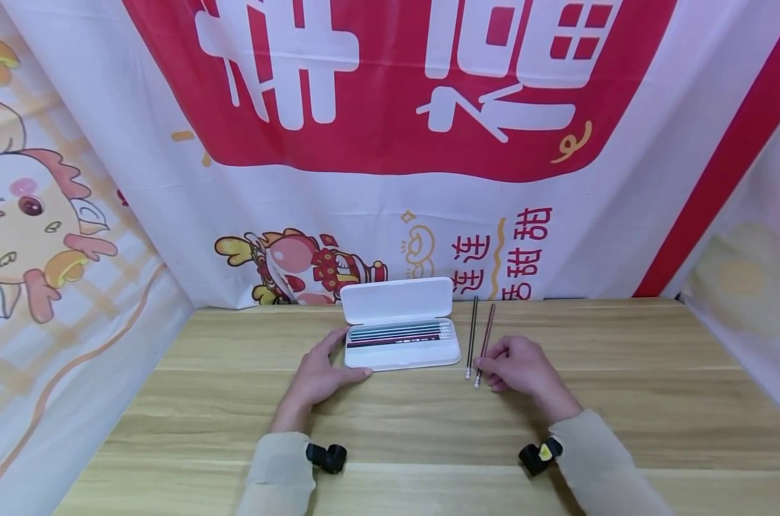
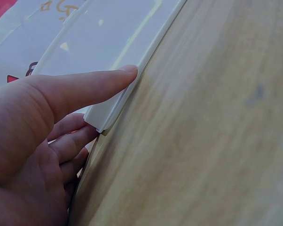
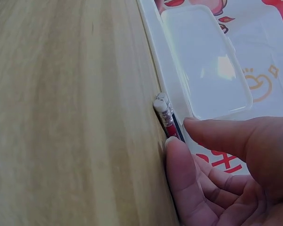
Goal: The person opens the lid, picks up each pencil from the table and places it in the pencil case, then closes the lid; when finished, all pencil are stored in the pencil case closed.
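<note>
Wrist cameras (image 1: pixel 326 456) sit closest to the lens, black units strapped over beige sleeves at the bottom of the head view. Left hand (image 1: pixel 315 376) rests on the wooden worktop (image 1: pixel 622 401) at the left end of the white pencil case (image 1: pixel 403 351), fingers nearly straight; in the left wrist view the thumb (image 2: pixel 90 87) lies along the case edge (image 2: pixel 113 106) and the other fingers touch its corner from below, pressing rather than wrapping. Case is open, lid (image 1: pixel 396 299) tilted up toward the backdrop, tray flat on the worktop near the middle, several pencils (image 1: pixel 399 333) lying side by side lengthwise inside. Just right of the case two loose pencils lie on the worktop, close and roughly parallel, pointing away from the person: a dark one (image 1: pixel 472 335) nearer the case and a red one (image 1: pixel 487 340) beside it. Right hand (image 1: pixel 522 369) is at their near ends, fingers curled, thumb and forefinger pinching the eraser end of the red pencil (image 3: pixel 169 123); right wrist view shows fingertips (image 3: pixel 176 160) closed narrow on it, pencil low against the worktop, whether lifted cannot be told. Dark pencil's eraser end sits touching or just behind the red one there. Red and white printed banner (image 1: pixel 390 143) with cartoon figures hangs behind and to both sides.
</note>
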### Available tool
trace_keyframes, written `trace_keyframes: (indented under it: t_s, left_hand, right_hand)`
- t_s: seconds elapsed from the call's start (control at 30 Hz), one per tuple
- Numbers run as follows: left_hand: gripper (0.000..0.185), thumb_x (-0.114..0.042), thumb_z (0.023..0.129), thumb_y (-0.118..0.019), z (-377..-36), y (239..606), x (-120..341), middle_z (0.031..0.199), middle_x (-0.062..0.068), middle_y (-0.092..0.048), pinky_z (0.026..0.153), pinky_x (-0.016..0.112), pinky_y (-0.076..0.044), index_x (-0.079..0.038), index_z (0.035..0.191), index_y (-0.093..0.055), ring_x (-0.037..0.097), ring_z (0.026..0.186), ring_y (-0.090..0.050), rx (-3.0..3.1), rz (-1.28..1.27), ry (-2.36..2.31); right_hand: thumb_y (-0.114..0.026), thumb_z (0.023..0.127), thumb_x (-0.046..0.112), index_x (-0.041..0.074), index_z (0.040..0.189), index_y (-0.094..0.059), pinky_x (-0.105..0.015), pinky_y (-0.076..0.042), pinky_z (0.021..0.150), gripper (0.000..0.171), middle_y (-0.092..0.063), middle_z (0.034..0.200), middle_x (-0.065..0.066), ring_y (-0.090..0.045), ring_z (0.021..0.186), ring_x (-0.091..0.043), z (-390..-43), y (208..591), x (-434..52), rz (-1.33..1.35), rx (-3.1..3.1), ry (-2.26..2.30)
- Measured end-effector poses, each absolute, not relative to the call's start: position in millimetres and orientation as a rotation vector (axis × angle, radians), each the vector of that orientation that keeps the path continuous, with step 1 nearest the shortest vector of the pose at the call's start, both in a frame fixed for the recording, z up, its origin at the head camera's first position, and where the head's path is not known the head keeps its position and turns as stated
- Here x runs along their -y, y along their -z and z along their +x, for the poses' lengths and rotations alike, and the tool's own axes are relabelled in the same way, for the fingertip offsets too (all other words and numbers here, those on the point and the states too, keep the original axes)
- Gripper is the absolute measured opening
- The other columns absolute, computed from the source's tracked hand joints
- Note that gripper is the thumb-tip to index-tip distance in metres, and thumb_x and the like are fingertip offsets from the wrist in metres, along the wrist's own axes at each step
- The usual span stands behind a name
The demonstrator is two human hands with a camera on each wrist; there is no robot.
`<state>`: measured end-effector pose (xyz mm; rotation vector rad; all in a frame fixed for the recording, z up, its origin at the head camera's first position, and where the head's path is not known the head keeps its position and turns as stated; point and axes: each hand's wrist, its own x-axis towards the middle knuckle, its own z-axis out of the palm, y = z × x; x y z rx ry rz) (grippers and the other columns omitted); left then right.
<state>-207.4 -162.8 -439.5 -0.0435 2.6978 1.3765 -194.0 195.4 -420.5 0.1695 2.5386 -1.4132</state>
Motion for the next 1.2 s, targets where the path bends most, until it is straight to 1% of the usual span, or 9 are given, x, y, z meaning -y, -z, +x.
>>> trace_keyframes:
  t_s: [0.3, 0.6, 0.97, 1.2]
  left_hand:
    - [0.097, -0.040, 0.084, -0.093, -207, 438, 162, 0.176, 0.011, -0.036, 0.131, 0.070, -0.024, -0.026, 0.166, -0.044, 0.042, 0.166, -0.024, -2.689, -0.073, -1.372]
    - [0.097, -0.042, 0.085, -0.092, -209, 443, 162, 0.177, 0.010, -0.034, 0.131, 0.070, -0.024, -0.028, 0.166, -0.042, 0.042, 0.166, -0.024, -2.677, -0.091, -1.375]
    - [0.096, -0.041, 0.085, -0.092, -207, 441, 161, 0.177, 0.010, -0.035, 0.131, 0.070, -0.024, -0.028, 0.166, -0.043, 0.042, 0.166, -0.024, -2.679, -0.090, -1.380]
    - [0.098, -0.042, 0.083, -0.093, -206, 438, 160, 0.176, 0.013, -0.035, 0.130, 0.072, -0.026, -0.026, 0.166, -0.043, 0.045, 0.165, -0.024, -2.691, -0.077, -1.366]
  right_hand:
    - [-0.081, 0.096, 0.015, 0.000, 0.104, -0.065, -0.032, -0.065, 0.064, 0.023, -0.072, 0.089, -0.013, -0.071, 0.072, -0.020, -194, 421, -192, 0.158, -2.553, 1.413]
    - [-0.078, 0.095, 0.007, -0.001, 0.097, -0.064, -0.031, -0.065, 0.060, 0.016, -0.072, 0.083, -0.012, -0.071, 0.066, -0.018, -194, 424, -193, 0.134, -2.583, 1.406]
    - [-0.077, 0.097, 0.009, -0.003, 0.106, -0.069, -0.033, -0.066, 0.062, 0.017, -0.075, 0.088, -0.015, -0.073, 0.068, -0.019, -191, 421, -211, 0.210, -2.538, 1.366]
    - [-0.077, 0.098, 0.011, -0.002, 0.105, -0.072, -0.031, -0.066, 0.063, 0.016, -0.075, 0.089, -0.015, -0.073, 0.070, -0.021, -191, 418, -222, 0.286, -2.538, 1.289]
